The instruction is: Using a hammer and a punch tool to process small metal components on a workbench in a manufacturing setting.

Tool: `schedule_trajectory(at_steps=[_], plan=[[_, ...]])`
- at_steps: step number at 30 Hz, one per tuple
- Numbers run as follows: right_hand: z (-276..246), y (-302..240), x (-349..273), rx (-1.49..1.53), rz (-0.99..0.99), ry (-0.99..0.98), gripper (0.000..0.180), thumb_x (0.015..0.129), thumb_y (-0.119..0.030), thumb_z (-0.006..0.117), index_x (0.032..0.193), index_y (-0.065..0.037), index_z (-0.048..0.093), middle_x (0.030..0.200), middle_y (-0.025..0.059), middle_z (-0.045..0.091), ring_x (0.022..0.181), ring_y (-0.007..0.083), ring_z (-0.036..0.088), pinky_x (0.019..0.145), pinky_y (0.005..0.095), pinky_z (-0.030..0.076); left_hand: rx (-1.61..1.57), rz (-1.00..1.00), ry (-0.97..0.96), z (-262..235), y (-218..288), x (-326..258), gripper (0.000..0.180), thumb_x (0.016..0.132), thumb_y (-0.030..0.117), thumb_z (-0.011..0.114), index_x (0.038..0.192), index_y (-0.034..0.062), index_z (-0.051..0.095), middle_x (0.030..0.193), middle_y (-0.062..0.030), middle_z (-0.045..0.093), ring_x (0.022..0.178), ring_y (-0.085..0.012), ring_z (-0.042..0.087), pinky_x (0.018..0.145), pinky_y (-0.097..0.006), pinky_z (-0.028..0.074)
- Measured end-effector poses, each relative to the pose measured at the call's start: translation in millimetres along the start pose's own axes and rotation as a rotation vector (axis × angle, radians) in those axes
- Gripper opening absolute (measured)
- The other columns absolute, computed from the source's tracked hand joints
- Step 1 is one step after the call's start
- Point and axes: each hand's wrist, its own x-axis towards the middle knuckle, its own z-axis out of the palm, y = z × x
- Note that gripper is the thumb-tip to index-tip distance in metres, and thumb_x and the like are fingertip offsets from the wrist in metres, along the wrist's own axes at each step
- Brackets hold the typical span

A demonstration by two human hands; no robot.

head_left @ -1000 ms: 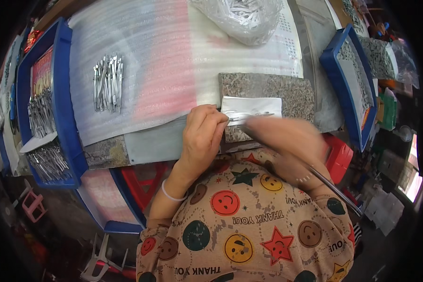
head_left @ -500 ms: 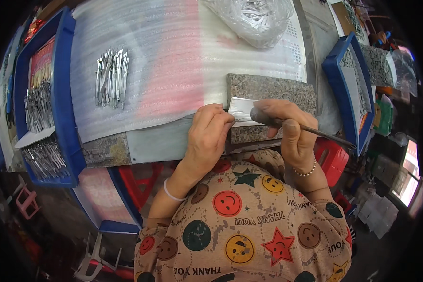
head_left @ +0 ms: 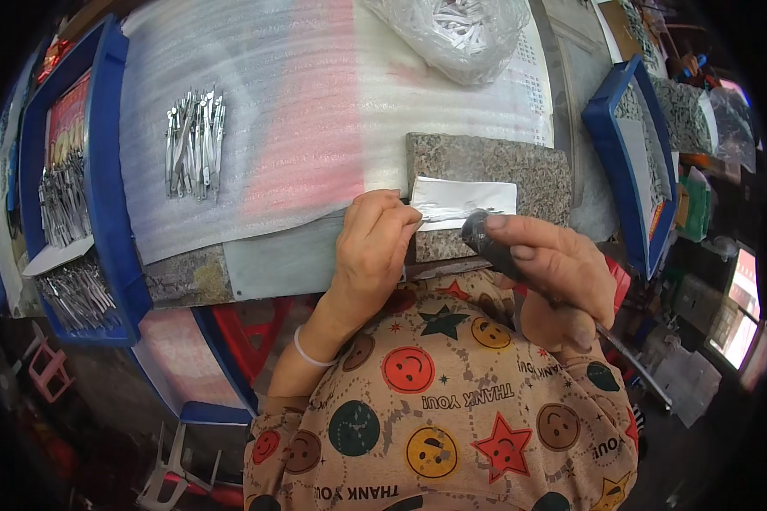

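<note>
My left hand (head_left: 373, 238) is closed, its fingertips pinched at the left edge of a white card (head_left: 477, 193). What they hold is too small to make out. The card lies on a speckled stone block (head_left: 533, 170) and has dark streaks along its near half. My right hand (head_left: 567, 277) grips a tool with a dark, rounded thick end (head_left: 483, 238) and a thin metal shaft, resembling a screwdriver held handle first. Its thick end is over the card's near right corner; whether it touches cannot be told. The shaft slants out toward the lower right.
On the foam-covered table lies a bundle of slim silver metal pieces (head_left: 196, 145). A blue tray (head_left: 115, 187) at left holds many similar pieces. A clear plastic bag (head_left: 486, 64) of silver pieces sits at the far side. Another blue tray (head_left: 603, 128) stands at right.
My right hand has drawn back toward me and to the right with the tool, uncovering more of the white card. My left hand stays at the card's edge.
</note>
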Motion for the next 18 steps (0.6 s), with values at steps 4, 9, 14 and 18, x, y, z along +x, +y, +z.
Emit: schedule_trajectory(at_steps=[4,9,14,18], plan=[[41,34,23,-0.322,-0.094,0.001,0.015,0.088,-0.017,0.064,0.094,-0.003,0.063,0.087,0.0166,0.066,0.071,0.0317,0.067,0.058,0.033,0.053,-0.015,0.039,0.005,-2,5,2,0.014,0.079,-0.007,0.065,0.091,-0.001,0.063,0.092,-0.0158,0.058,0.092,-0.0329,0.06,0.078,-0.038,0.049],[31,39,20,-0.144,0.029,0.088,0.016,0.092,-0.017,0.058,0.096,-0.003,0.063,0.085,0.0163,0.065,0.069,0.0326,0.065,0.058,0.0338,0.052,0.005,0.011,-0.019,-1,2,2,0.014,0.078,-0.008,0.065,0.091,-0.0013,0.063,0.092,-0.0159,0.058,0.092,-0.0328,0.061,0.078,-0.038,0.049],[2,16,-24,0.22,-0.226,0.43,0.02,0.092,-0.009,0.052,0.106,-0.004,0.065,0.114,0.0201,0.065,0.09,0.0249,0.069,0.069,0.0306,0.057,0.025,0.013,-0.007,0,3,2,0.014,0.079,-0.008,0.065,0.091,-0.0015,0.063,0.091,-0.0159,0.058,0.092,-0.0326,0.061,0.078,-0.038,0.049],[26,51,-7,-0.424,-0.045,0.103,0.026,0.098,-0.019,0.045,0.101,-0.001,0.065,0.093,0.0136,0.068,0.067,0.0188,0.064,0.056,0.0288,0.05,0.006,-0.003,-0.02,-1,7,5,0.013,0.079,-0.008,0.065,0.09,-0.0016,0.063,0.09,-0.016,0.059,0.092,-0.0321,0.061,0.077,-0.037,0.049]])
